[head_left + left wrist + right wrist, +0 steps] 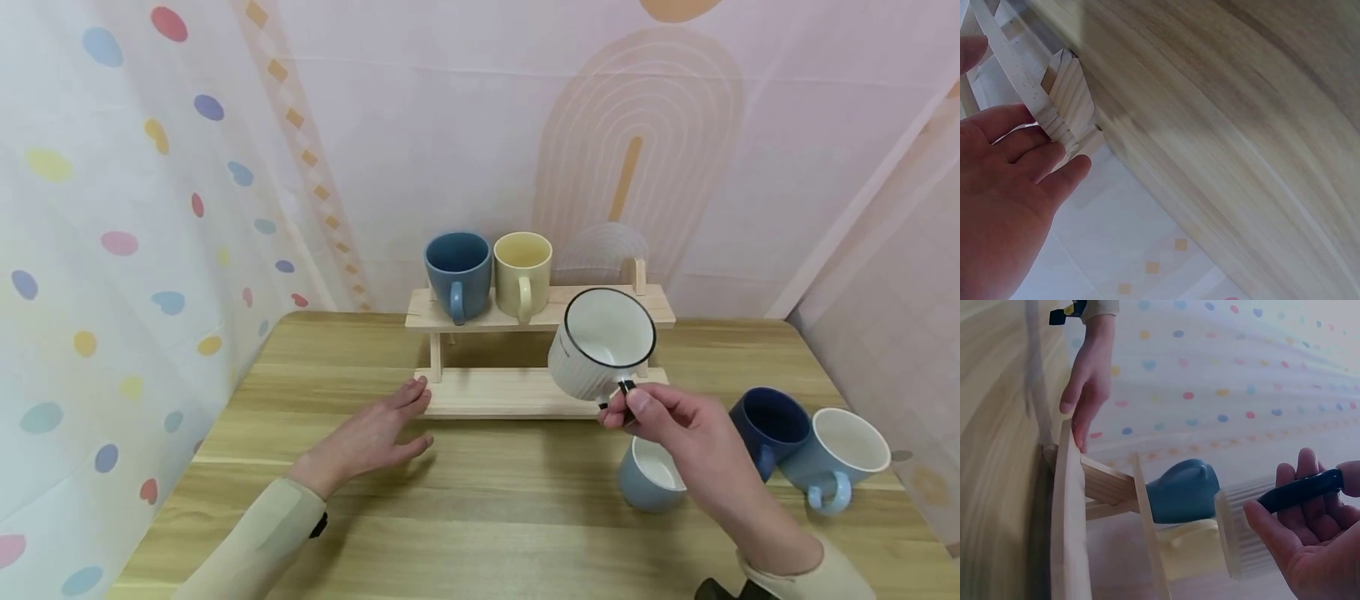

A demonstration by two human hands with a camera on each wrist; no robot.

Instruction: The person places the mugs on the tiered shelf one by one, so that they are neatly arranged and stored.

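My right hand pinches the black-edged handle of a white ribbed mug, tilted with its mouth toward the camera, in front of the right part of a two-tier wooden rack. In the right wrist view, thumb and fingers hold the dark handle. My left hand touches the left end of the rack's lower board, its fingers fairly straight; the left wrist view has the fingertips against the board's end. On the upper board stand a blue mug and a yellow mug, side by side.
Below the held mug, a light blue-grey cup stands on the wooden table, partly hidden by the right hand. Farther right are a navy mug and a light blue mug. Patterned curtains hang behind and beside the table.
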